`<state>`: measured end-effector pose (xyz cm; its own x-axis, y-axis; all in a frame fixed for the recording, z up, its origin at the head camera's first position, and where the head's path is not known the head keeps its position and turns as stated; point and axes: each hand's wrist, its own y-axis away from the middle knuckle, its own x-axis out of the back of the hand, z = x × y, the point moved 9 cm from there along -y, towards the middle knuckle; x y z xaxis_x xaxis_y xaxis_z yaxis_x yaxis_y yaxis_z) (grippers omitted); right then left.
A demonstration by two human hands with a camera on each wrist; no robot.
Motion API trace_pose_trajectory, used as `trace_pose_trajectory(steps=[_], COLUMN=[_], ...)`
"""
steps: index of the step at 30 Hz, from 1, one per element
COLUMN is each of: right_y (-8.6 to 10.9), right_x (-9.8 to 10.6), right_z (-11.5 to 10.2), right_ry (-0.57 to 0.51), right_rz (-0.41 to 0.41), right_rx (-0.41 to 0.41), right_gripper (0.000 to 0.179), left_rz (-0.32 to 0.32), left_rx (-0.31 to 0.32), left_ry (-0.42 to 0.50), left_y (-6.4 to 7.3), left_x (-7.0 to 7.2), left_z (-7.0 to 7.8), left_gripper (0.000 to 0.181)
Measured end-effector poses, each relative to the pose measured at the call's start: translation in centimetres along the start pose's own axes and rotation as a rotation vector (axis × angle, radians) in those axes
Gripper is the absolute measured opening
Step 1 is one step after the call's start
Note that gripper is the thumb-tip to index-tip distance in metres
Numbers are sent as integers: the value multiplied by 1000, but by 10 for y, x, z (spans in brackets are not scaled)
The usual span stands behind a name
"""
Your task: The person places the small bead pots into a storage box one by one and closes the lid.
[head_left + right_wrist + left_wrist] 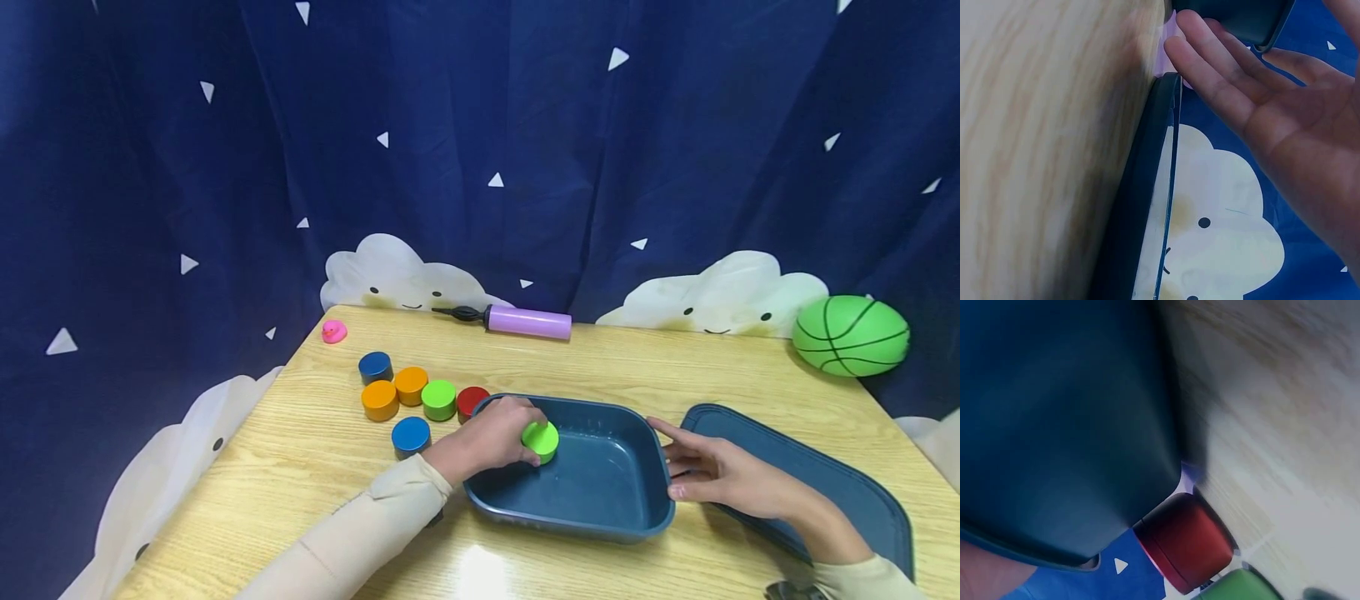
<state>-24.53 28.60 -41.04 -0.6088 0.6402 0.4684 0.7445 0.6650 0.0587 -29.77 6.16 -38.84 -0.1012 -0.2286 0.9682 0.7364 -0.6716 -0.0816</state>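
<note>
My left hand [501, 432] reaches over the left wall of a dark blue rectangular box [651, 467] and holds a light green round block [543, 442] inside it, thumb and fingers at its sides. In the left wrist view the box's outer wall [1066, 437] covers that block. At the box's right end is my right hand [723, 477], its fingertips at the rim and outer wall. The right wrist view shows the right fingers [1213, 81] extended, with nothing in the palm. Beside that hand lies a flat dark blue lid [832, 487].
Left of the box stand a red block [471, 402], another green block [438, 402], orange blocks [380, 402] and blue blocks [411, 435]. Farther back are a pink rubber duck [334, 332], a purple hand pump [528, 322] and a green ball [851, 336] at the right corner.
</note>
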Motion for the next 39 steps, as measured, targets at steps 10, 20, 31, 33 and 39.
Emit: trace_pose_trajectory(steps=[10, 20, 31, 33, 39], right_y=[1, 1, 2, 1, 0], right_x=[1, 1, 0, -1, 0], right_z=[1, 3, 3, 2, 0], right_ry=[23, 25, 26, 17, 9], right_rz=[13, 13, 12, 6, 2], right_rx=[-34, -33, -48, -30, -4], right_gripper=[81, 81, 81, 80, 81], left_rz=[69, 137, 243, 313, 396], left_rx=[-47, -59, 19, 41, 238], left_ry=[-226, -362, 45, 144, 224], left_y=[4, 9, 34, 45, 84], left_x=[2, 5, 40, 54, 70], left_z=[8, 14, -8, -20, -72], left_gripper=[45, 32, 50, 47, 48])
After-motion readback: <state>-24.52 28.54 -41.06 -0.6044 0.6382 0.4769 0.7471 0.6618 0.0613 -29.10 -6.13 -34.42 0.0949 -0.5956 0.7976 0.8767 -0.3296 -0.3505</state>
